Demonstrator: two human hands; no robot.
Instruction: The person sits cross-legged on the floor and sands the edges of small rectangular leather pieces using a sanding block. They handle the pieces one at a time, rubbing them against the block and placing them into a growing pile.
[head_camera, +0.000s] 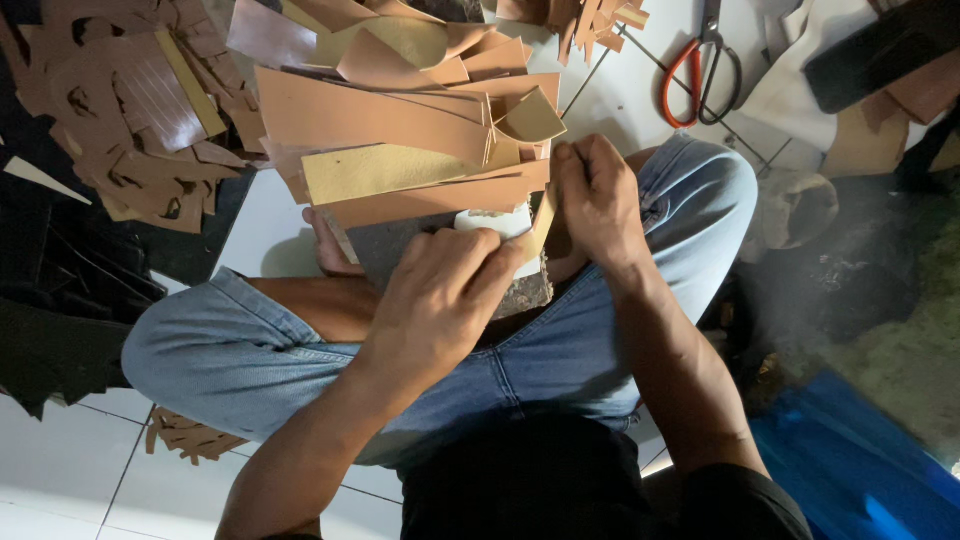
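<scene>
I sit cross-legged in blue jeans on a white tiled floor. My left hand (445, 295) presses down on a small white block (500, 222) that lies on a dark board (515, 292) across my legs. My right hand (597, 195) pinches the end of a narrow tan leather strip (543, 222) that runs down beside the block. Just beyond both hands lies a pile of long tan and brown leather strips (400, 150), some showing a yellowish underside.
Red-handled scissors (700, 65) lie on the tiles at the upper right. A heap of cut brown leather scraps (130, 110) fills the upper left. Dark material sits at the left edge, more scraps (190, 435) under my left knee, blue sheet (860, 470) at lower right.
</scene>
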